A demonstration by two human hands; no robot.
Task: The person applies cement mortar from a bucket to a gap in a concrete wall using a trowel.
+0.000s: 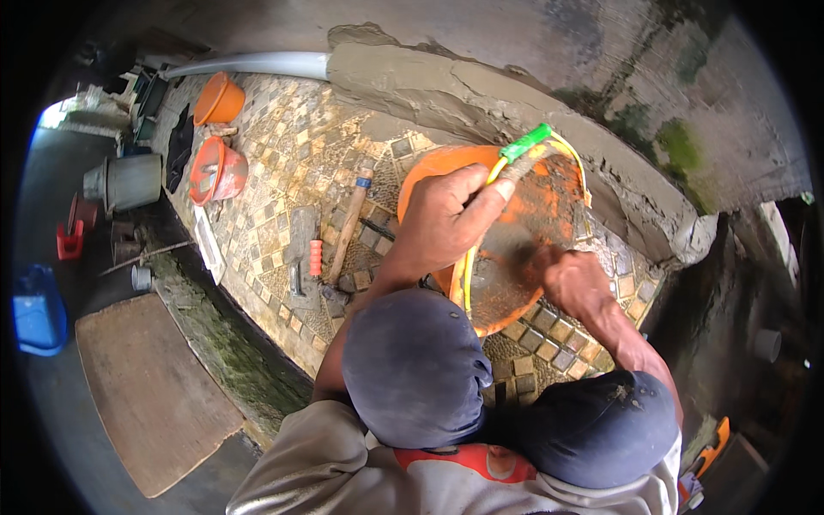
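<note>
An orange basin (421, 172) smeared with grey mortar sits on the tiled floor in front of my knees. Across it runs a thin yellow loop handle (468, 279) with a green grip (525, 143) at its far end. My left hand (446, 215) is closed round the yellow handle below the grip, its thumb and finger coated with mortar. Inside the basin, at its right side, is my right hand (577, 279). Its fingers are curled and partly blurred in the basin's shade, and what they hold is hidden.
Fresh mortar (429, 81) lines the wall base beyond the basin. Left of it lie a wooden-handled hammer (348, 225) and a trowel with a red grip (316, 257). Two orange buckets (217, 169) stand farther left. A ledge edge drops toward a wooden board (154, 386).
</note>
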